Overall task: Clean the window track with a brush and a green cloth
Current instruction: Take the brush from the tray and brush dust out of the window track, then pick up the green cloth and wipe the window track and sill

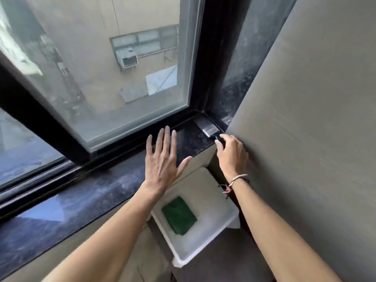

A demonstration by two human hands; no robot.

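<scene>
Right hand (232, 153) pinches the black flat brush (209, 129); left hand (164, 157) rests spread, empty, on the sill.
Light, stiff handle; soft folded green cloth (179, 215) lies untouched below.

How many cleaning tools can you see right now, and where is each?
2. The brush is in the right corner of the sill, its handle in the right hand. The green cloth lies folded on the white lid below the sill. Others may be out of view.

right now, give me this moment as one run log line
right hand: holds brush in sill corner | left hand: open, flat over sill | green cloth: unused on white lid
</scene>
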